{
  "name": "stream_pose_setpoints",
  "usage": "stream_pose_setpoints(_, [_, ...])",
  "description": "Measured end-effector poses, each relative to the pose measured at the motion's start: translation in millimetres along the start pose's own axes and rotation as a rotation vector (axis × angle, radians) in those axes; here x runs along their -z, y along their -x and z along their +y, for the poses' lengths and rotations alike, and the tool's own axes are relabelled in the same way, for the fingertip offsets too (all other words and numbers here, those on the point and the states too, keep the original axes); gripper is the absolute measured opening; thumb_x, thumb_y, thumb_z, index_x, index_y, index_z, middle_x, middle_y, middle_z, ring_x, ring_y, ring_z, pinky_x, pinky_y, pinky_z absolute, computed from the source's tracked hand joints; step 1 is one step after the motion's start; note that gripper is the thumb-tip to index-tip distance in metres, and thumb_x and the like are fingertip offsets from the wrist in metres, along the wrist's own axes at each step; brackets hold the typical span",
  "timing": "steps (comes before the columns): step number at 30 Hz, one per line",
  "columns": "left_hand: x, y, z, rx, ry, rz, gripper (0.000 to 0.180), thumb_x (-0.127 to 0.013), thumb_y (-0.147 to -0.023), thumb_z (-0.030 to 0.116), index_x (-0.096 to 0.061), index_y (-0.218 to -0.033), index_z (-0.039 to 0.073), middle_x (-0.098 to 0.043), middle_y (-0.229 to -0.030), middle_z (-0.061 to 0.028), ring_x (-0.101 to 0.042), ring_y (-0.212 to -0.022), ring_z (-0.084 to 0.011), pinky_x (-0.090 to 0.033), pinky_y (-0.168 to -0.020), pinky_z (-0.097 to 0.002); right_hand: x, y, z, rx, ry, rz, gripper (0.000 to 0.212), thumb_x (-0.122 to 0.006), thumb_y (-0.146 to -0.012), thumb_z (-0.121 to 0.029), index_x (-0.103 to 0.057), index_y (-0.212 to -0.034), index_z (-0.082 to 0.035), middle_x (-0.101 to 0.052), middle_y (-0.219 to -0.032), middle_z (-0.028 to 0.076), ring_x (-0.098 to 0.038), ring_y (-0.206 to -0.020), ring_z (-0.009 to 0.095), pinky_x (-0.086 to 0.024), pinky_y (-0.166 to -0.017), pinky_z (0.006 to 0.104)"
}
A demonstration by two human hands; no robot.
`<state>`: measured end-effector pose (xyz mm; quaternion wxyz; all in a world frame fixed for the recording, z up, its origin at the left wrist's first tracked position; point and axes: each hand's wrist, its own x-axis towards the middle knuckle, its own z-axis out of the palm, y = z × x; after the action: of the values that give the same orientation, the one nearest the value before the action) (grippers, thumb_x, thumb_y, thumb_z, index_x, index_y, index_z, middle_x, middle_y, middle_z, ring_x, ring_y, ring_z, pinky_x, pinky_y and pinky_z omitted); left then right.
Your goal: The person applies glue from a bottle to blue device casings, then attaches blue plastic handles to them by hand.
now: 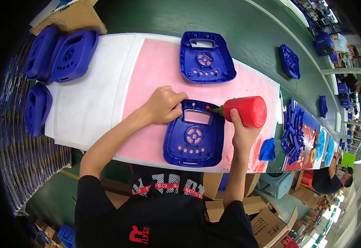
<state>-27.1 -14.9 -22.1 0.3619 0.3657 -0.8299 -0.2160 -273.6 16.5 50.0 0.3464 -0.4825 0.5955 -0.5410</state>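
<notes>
In front of me a blue plastic housing lies on the pink sheet, its hollow side up. My left hand has its fingers closed on the upper left corner of this housing. A red squeeze bottle is tilted in my right hand, its green nozzle pointing left at the housing's upper right part. By the nozzle tip a red spot shows on the blue plastic. Farther off, a second blue housing of the same shape lies on the sheet, touched by neither hand.
Several blue housings stand at the table's left end, beside a cardboard box. A blue cloth lies right of my hand. Beyond it is a pile of blue plastic parts. More housings rest on the green surface; a person sits far right.
</notes>
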Motion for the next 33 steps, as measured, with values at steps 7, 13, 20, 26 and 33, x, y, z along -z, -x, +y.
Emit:
stream_pose_setpoints(7, [1,-1,0,-0.004,0.011,-0.002,0.017,-0.057,-0.07,0.01,-0.061,-0.085,0.004,-0.052,-0.051,-0.0112,-0.054,-0.05,-0.0327,-0.041,-0.058,-0.0424,9,-8,16,-0.01,-0.196,0.022,0.04,-0.069,-0.09,-0.016,-0.052,-0.121,0.003,-0.064,-0.107,0.016,-0.067,-0.096,0.026,-0.061,-0.076,0.0385])
stream_pose_setpoints(13, [0,1,-1,-0.008,0.006,0.015,0.017,-0.057,-0.069,0.01,-0.061,-0.085,0.004,-0.051,-0.051,-0.0112,-0.054,-0.05,-0.0327,-0.041,-0.058,-0.0422,12,-14,18,-0.158,-0.448,0.009,0.044,-0.061,-0.096,-0.029,-0.048,-0.123,0.003,-0.063,-0.11,0.023,-0.068,-0.096,0.032,-0.063,-0.073,0.0467])
stream_pose_setpoints(20, [0,0,1,0.0,0.015,0.002,0.017,-0.057,-0.069,0.01,-0.061,-0.085,0.004,-0.052,-0.051,-0.0114,-0.054,-0.05,-0.0323,-0.041,-0.058,-0.0422,25,-16,11,-0.361,-0.948,-0.021,0.057,-0.054,-0.097,-0.042,-0.045,-0.13,0.004,-0.056,-0.125,0.029,-0.062,-0.111,0.034,-0.059,-0.087,0.0456])
stream_pose_setpoints(26, [3,3,0,0.033,0.008,-0.025,0.027,-0.055,-0.066,0.008,-0.065,-0.089,0.001,-0.053,-0.055,-0.0123,-0.051,-0.052,-0.0315,-0.043,-0.06,-0.0412,47,-30,-18,-0.66,-1.991,-0.246,0.064,-0.076,-0.083,-0.017,-0.042,-0.134,0.004,-0.047,-0.136,0.025,-0.059,-0.114,0.036,-0.059,-0.091,0.0411])
stream_pose_setpoints(33, [-3,-3,2,-0.01,0.006,-0.002,0.017,-0.057,-0.071,0.01,-0.061,-0.086,0.004,-0.053,-0.053,-0.0125,-0.054,-0.051,-0.0331,-0.042,-0.06,-0.0439,71,-48,-11,-0.654,-2.298,-0.13,0.043,-0.073,-0.073,0.002,-0.055,-0.112,0.006,-0.063,-0.11,0.019,-0.068,-0.094,0.029,-0.062,-0.08,0.0351])
